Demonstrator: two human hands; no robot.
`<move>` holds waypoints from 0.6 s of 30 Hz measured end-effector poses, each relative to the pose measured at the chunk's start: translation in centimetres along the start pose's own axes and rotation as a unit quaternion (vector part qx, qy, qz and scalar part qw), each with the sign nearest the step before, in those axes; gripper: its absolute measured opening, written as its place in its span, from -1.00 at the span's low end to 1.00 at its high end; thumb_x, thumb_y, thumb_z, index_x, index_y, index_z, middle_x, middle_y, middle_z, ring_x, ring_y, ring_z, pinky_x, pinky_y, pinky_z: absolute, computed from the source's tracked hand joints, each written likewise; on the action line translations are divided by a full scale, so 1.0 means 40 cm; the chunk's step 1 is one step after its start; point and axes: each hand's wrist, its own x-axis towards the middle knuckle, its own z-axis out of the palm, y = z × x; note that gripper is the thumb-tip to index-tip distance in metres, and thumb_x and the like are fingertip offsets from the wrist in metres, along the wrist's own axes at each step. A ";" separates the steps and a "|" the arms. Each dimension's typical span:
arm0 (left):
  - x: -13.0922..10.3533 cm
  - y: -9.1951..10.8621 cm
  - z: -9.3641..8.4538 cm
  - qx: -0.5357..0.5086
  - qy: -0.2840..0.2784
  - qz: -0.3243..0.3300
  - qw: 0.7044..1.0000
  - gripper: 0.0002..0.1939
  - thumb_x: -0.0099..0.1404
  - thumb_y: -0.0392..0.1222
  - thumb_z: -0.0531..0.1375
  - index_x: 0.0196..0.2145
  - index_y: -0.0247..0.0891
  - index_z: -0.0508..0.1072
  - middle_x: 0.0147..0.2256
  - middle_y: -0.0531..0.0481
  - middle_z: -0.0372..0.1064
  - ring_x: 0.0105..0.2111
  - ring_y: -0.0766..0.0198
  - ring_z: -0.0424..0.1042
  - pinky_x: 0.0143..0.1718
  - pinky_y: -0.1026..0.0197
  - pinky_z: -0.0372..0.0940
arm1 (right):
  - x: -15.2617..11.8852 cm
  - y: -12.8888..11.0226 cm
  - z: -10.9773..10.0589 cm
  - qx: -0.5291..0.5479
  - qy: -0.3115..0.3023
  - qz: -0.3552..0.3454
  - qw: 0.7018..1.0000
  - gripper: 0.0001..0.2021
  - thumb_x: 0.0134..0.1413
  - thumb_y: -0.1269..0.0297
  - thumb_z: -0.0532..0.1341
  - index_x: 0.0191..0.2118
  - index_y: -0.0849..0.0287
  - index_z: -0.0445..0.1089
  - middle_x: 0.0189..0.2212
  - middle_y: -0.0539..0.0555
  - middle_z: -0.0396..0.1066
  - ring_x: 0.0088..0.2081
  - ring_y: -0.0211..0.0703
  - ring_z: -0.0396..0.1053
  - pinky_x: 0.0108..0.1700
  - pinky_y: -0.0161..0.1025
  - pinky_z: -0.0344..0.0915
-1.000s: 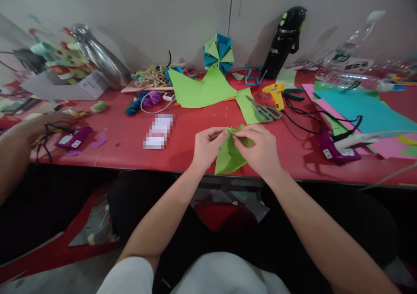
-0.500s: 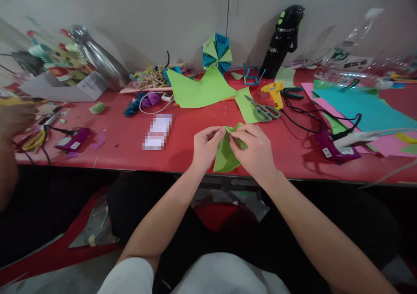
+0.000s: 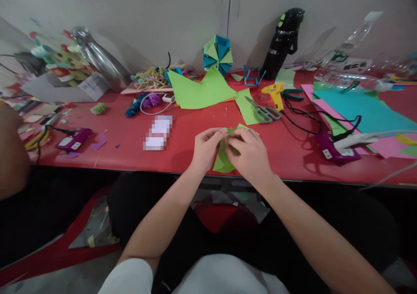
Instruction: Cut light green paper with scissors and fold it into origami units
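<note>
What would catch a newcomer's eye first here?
Probably the bright green paper, held by the left hand and right hand near the front edge of the red table. Behind it, a folded blue and pale-green paper piece rests by the grey wall, with a black flask to its right.

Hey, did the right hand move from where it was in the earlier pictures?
Yes. Judged against the scissors lying on the table, the right hand has shifted a little leftward, closer to the left hand.
</note>
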 end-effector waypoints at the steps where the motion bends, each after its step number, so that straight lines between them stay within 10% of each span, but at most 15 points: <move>1: -0.001 0.000 0.000 0.005 -0.007 0.010 1.000 -0.84 0.13 -0.13 0.42 -0.37 -0.25 0.63 -0.40 -0.01 0.55 -0.41 0.34 0.49 -0.32 0.28 0.37 | 0.000 -0.003 -0.001 -0.002 -0.003 0.000 1.000 -0.81 0.25 0.38 0.19 -0.30 0.17 0.57 -0.30 0.14 0.47 -0.19 -0.01 0.39 -0.12 -0.09 0.33; 18: 0.015 -0.003 -0.024 0.143 0.021 0.116 0.983 -0.78 0.22 -0.01 0.37 -0.40 -0.23 0.63 -0.42 -0.01 0.53 -0.40 0.32 0.46 -0.32 0.26 0.36 | -0.011 -0.022 -0.007 0.052 -0.061 0.001 0.997 -0.78 0.28 0.32 0.16 -0.11 0.15 0.56 -0.17 0.15 0.51 -0.10 0.06 0.43 -0.03 -0.01 0.30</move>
